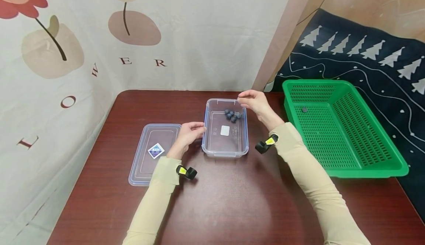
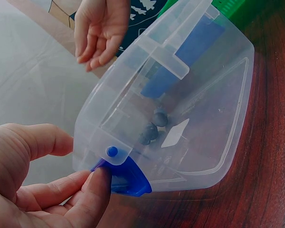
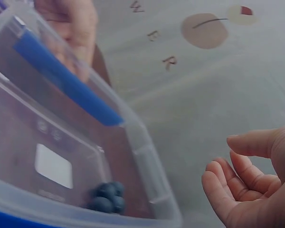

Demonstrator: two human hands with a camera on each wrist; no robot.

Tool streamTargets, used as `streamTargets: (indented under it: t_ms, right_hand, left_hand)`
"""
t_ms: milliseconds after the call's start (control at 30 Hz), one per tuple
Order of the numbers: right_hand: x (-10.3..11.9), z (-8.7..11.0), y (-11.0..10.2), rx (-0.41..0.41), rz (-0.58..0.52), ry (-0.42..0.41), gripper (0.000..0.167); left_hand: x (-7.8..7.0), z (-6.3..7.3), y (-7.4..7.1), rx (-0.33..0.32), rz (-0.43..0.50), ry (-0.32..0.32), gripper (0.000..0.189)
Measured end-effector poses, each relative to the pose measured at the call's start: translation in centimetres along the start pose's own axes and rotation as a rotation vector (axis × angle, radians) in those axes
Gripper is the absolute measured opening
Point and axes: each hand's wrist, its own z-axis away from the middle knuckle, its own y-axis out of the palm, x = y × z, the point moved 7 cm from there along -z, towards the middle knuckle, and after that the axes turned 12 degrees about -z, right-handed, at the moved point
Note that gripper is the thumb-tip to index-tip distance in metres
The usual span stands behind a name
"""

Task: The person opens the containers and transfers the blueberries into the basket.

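Note:
A clear plastic container point(image 1: 225, 145) with blue side latches stands uncovered on the table, and several blueberries point(image 1: 233, 115) lie at its far end. My left hand point(image 1: 188, 137) is at its left side; in the left wrist view thumb and finger pinch a blue latch point(image 2: 128, 178). Over the container's far right corner is my right hand point(image 1: 255, 103). Its fingers point(image 3: 223, 183) are loosely bent, apart from the container in the right wrist view, with nothing between them. Left of the container lies its clear lid point(image 1: 142, 156), flat, partly hidden by my left hand.
A green slotted basket point(image 1: 345, 127) stands at the right, beside my right arm, with a single blueberry point(image 1: 304, 110) in it. The brown table point(image 1: 229, 197) meets a light flower-print cloth point(image 1: 206, 53) at its far edge.

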Motion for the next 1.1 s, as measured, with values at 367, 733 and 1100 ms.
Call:
streamTargets:
  t_ms: [367, 733, 1100]
  right_hand:
    - [-3.2, -0.7, 2.5, -0.016, 0.006, -0.021, 0.024]
    - [-4.7, -0.5, 3.3, -0.17, 0.236, -0.111, 0.023]
    - [-6.2, -0.5, 4.4, -0.178, 0.331, -0.066, 0.033]
  left_hand:
    - [0.0, -0.1, 0.0, 0.001, -0.004, 0.006, 0.033]
    - [0.1, -0.1, 0.1, 0.003, -0.003, 0.006, 0.033]
    - [0.0, -0.1, 0.1, 0.002, -0.007, 0.013, 0.034]
